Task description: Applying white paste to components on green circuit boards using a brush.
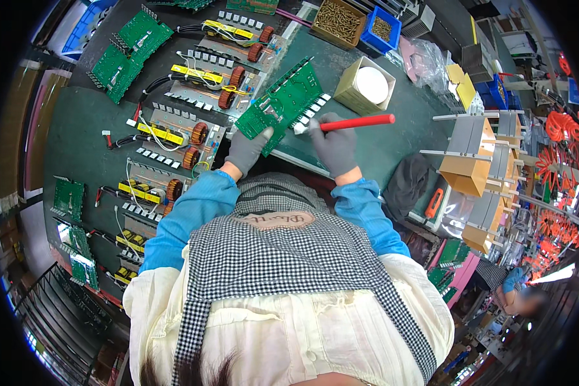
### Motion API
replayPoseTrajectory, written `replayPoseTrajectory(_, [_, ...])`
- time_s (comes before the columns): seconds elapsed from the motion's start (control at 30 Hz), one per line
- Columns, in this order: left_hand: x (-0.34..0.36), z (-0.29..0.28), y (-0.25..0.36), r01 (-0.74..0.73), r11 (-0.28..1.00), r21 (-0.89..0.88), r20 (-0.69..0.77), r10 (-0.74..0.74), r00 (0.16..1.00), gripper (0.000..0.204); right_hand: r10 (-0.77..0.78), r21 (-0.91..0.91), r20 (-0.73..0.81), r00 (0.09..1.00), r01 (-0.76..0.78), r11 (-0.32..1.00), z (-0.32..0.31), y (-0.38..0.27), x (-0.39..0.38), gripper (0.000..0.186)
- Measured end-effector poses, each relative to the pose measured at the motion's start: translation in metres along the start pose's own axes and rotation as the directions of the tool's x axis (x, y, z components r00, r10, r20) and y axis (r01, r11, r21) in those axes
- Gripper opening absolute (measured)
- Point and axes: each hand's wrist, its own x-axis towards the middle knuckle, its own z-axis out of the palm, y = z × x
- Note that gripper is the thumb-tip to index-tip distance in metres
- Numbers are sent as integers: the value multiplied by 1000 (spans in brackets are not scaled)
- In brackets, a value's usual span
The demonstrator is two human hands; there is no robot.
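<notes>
My left hand (246,153), in a grey glove, grips the lower edge of a green circuit board (288,96) and holds it tilted over the dark green table. Along the board's right edge runs a row of white-faced parts (312,109). My right hand (338,147), also gloved in grey, is closed round a red-handled brush (370,121). The handle points to the right, and its white tip (299,128) is against or very close to the lower end of that row. Exact contact cannot be made out.
Several power assemblies (154,132) with copper coils and yellow transformers line the left. Another green board (128,55) lies at the far left. Beyond my right hand stands a carton (341,87) holding something round and white. Screws fill a box (336,24) and a blue bin (381,31).
</notes>
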Motion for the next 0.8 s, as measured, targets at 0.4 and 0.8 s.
replayPoseTrajectory(0.4, [1, -1, 0, -29, 996, 87, -10, 30, 1000, 40, 28, 2, -29, 999, -28, 1000, -15, -7, 2, 24])
replayPoseTrajectory(0.8, [6, 0, 4, -9, 999, -46, 16, 10, 1000, 42, 231, 211, -157, 960, -196, 958, -58, 9, 19, 21])
